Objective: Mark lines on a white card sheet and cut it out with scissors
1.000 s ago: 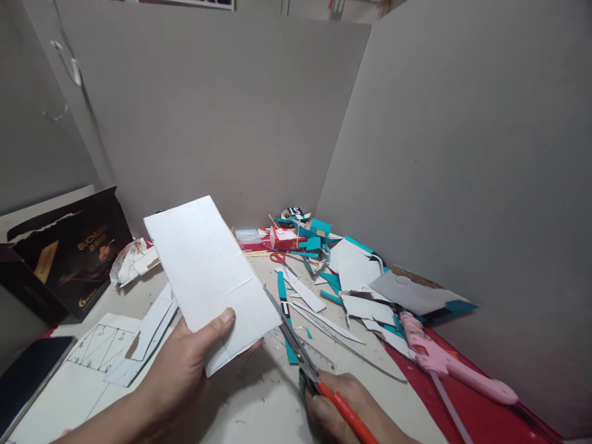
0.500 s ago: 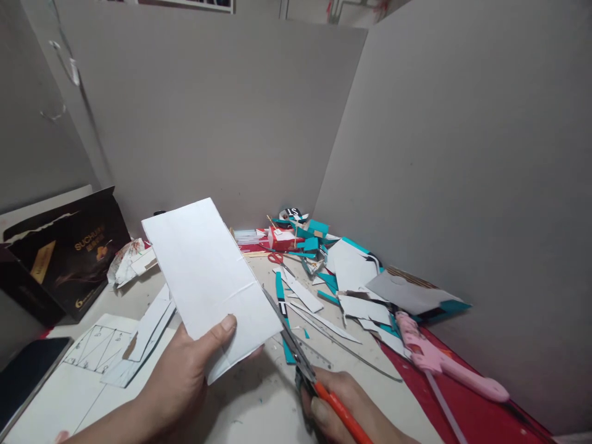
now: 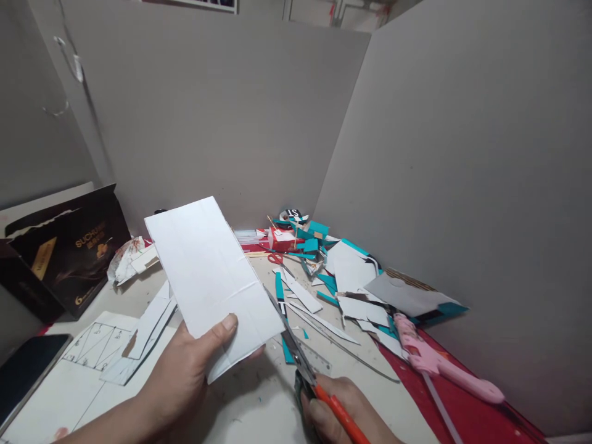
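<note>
A white rectangular piece of cardboard (image 3: 208, 271) is held up over the table by my left hand (image 3: 194, 364), the thumb on its face and the other fingers behind it. My right hand (image 3: 340, 404) is closed round the orange handles of a pair of scissors (image 3: 300, 354). The scissors' blades point up and left, lying along the right edge of the cardboard near its lower right corner. Whether the blades are apart or closed is hard to make out. A teal strip (image 3: 280, 290) and a clear ruler (image 3: 317, 356) lie beneath and behind the scissors.
White and teal cardboard scraps (image 3: 351, 265) pile up at the right, near a pink glue gun (image 3: 430, 351) on red material. Small red-handled scissors (image 3: 276, 259) lie farther back. At left are a dark box (image 3: 69, 253), a phone (image 3: 30, 376) and a paper with a drawing (image 3: 95, 345). Grey panels (image 3: 222, 111) enclose the table.
The view has shifted slightly. Both hands, the cardboard and the scissors keep nearly the same positions, with the blades still along the cardboard's right edge.
</note>
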Demonstrator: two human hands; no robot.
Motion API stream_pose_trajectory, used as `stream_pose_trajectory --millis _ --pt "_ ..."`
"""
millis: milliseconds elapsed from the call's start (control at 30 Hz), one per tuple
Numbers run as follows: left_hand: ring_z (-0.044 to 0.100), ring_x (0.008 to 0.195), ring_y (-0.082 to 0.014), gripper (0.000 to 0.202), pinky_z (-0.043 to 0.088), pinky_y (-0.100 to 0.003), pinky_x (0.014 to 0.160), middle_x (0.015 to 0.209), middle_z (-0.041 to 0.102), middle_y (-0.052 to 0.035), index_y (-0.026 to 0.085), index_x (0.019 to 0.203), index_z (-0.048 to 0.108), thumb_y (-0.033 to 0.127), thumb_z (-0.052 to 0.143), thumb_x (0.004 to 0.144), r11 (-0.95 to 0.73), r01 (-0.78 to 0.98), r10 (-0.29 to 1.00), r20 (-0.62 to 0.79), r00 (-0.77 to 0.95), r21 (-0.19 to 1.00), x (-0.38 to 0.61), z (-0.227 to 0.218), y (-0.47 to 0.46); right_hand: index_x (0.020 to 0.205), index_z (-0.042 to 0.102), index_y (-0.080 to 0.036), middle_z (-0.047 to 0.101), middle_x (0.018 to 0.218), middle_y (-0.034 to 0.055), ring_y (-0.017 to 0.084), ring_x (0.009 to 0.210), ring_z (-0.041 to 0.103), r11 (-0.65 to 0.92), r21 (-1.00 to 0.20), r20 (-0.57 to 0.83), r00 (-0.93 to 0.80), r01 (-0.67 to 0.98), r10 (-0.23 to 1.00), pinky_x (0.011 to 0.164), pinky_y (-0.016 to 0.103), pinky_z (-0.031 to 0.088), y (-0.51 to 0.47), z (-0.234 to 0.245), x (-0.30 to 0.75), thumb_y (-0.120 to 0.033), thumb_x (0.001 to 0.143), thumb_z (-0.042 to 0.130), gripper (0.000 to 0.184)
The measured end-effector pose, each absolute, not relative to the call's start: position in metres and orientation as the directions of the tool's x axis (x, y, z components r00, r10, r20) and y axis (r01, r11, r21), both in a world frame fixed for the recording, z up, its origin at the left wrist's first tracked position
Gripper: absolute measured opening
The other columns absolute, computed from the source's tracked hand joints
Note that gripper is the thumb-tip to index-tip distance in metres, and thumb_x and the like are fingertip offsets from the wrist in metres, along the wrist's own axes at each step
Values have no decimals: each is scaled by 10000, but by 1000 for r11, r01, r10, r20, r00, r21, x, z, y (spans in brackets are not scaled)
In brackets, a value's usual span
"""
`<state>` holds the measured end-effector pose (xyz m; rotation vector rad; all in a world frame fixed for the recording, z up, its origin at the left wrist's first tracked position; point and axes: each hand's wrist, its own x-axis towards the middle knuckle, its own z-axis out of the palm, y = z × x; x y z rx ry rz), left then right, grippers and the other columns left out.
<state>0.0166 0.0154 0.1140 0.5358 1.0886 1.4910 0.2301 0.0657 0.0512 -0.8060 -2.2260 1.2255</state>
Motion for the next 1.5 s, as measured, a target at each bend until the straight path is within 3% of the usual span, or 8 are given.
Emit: stream_pose_trajectory --millis 100,233,333,567,700,967,1333,1500 --pt "721 765 -293 316 573 -393 718 898 765 -158 119 976 713 317 778 739 101 -487 947 -235 -222 868 20 109 13 677 516 -199 401 560 -13 136 499 405 440 -872 134 -762 213 633 484 234 443 70 52 228 -752 878 281 633" --pt "705 716 -316 368 559 -453 677 881 756 -187 122 936 723 408 782 710 179 -477 972 -231 -51 860 32 92 6 790 601 -194 547 683 53 201 678 540 418 -875 149 -686 245 712 696 294 514 64 73 229 -662 930 312 568" --pt "697 722 -293 402 547 -448 713 874 755 -176 116 979 720 415 780 717 188 -474 975 -223 -18 860 33 88 4 831 612 -200 576 737 71 223 747 563 406 -887 181 -642 222 745 746 308 515 63 79 232 -624 948 312 532" --pt "709 824 -294 555 558 -380 721 975 758 -164 100 1226 612 333 770 748 146 -481 957 -246 -151 865 15 105 13 737 482 -206 472 677 13 159 626 437 392 -907 220 -620 155 753 598 260 448 72 54 232 -688 911 326 536" --pt "713 856 -297 674 571 -355 695 980 761 -139 128 1326 526 301 788 730 116 -477 940 -251 -230 871 13 108 15 750 442 -197 381 637 -29 112 550 336 436 -887 170 -774 150 611 497 226 334 78 50 232 -680 928 288 537" --pt "718 819 -288 429 569 -348 693 936 763 -147 96 1073 656 332 783 738 141 -469 951 -251 -181 872 14 102 16 786 466 -184 429 643 -15 120 584 392 449 -887 180 -809 113 559 528 233 339 77 58 229 -629 955 280 511" --pt "703 891 -295 411 556 -342 699 879 765 -132 117 1076 653 349 763 757 166 -471 954 -262 -146 867 17 100 14 735 429 -209 381 599 -40 121 533 365 428 -893 164 -786 139 596 531 246 356 74 56 230 -614 947 296 476" --pt "702 842 -290 416 551 -361 713 882 763 -138 117 1063 669 372 764 749 180 -468 951 -275 -143 865 19 100 13 774 513 -195 514 697 27 152 610 457 469 -874 194 -794 127 576 591 263 445 72 61 227 -629 954 246 540"
